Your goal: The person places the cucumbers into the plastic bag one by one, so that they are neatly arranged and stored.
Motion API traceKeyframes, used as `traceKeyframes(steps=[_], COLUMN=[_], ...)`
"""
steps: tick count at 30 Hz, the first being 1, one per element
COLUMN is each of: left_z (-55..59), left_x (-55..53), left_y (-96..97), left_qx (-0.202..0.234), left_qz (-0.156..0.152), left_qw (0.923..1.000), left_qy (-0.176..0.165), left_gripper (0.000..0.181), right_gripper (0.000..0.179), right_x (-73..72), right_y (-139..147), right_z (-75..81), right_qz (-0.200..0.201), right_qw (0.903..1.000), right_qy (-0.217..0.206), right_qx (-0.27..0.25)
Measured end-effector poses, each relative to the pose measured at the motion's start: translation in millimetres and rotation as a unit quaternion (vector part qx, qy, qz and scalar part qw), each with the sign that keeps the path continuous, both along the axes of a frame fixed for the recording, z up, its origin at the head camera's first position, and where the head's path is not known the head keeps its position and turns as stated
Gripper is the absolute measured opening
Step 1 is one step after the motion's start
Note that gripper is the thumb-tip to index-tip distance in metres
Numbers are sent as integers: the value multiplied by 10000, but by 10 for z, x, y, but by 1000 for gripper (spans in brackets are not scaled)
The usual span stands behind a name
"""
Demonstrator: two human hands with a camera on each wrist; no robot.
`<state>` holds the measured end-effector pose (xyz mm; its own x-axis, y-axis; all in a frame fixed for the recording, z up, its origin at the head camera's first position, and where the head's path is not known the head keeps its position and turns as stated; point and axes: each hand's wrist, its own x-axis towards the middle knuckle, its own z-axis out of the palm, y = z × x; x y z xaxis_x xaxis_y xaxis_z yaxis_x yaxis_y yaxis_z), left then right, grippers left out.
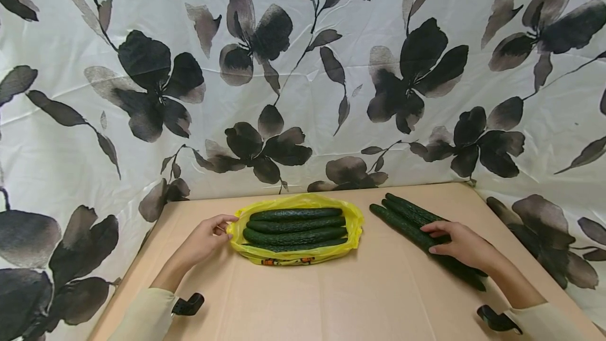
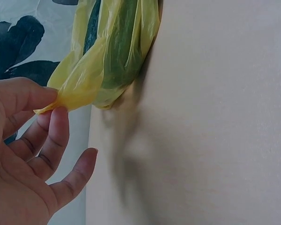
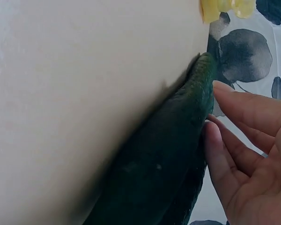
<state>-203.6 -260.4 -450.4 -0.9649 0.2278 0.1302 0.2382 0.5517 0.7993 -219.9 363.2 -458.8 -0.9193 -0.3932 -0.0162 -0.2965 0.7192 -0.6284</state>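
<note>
Positions are read from the head view, with the yellow bag (image 1: 295,200) at the clock's centre and twelve o'clock towards the back of the table (image 1: 322,304). The bag lies on the table with its mouth spread; four bagged cucumbers (image 1: 295,236) are visible in it, side by side, the nearest partly covered by the near rim. The left hand (image 1: 208,238) is at nine o'clock; the left wrist view confirms thumb and fingers pinching a corner of the plastic, with the little finger held away. At three o'clock, well apart from the bag, lie the loose cucumbers (image 1: 409,230), three far tips distinguishable, slanting from ten towards four. The right hand (image 1: 466,246) is over them, thumb and fingers parted, fingertips at their side; whether it grips cannot be told. The two hands are well apart. A black device (image 1: 188,305) is worn at the left wrist and a second device (image 1: 497,320) at the right, beside pale sleeves (image 1: 144,314). Floral cloth (image 1: 331,30) stands at twelve.
</note>
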Motion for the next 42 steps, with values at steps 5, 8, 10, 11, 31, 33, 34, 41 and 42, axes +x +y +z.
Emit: traceKeyframes(steps=[5,8,10,11,31,33,34,41,42], left_z=[-8,-16,-19,-21,-60,-65,-63,-43,-41], left_x=[-12,-15,-16,-17,-20,-20,-19,-22,-24], left_y=[9,14,15,18,2,3,5,19,21], left_qx=[-28,-41,-54,-57,-17,-17,8,33,34], left_qz=[26,79,109,128,108,107,110,103,103], left_qw=[10000,10000,9999,9999,9999,9999,9999,9999,9999], left_qy=[12,-26,-31,-23,-71,-73,-84,-71,-71], left_gripper=[41,42,42,42,42,42,42,42,42], right_gripper=[51,52,52,53,64,62,62,60,61], right_x=[-13,-34,-58,-71,-128,-140,-147,-197,-204], right_y=[-66,-90,-99,-101,-145,-124,-109,-26,-21], right_z=[-36,-49,-58,-60,-79,-79,-80,-74,-74], right_qz=[33,41,1,-9,419,469,512,711,727], right_qw=[9992,9989,9989,9988,9932,9938,9940,9960,9960], right_qy=[277,331,294,277,274,237,218,-103,-123], right_qx=[295,340,374,400,1051,982,945,531,498])
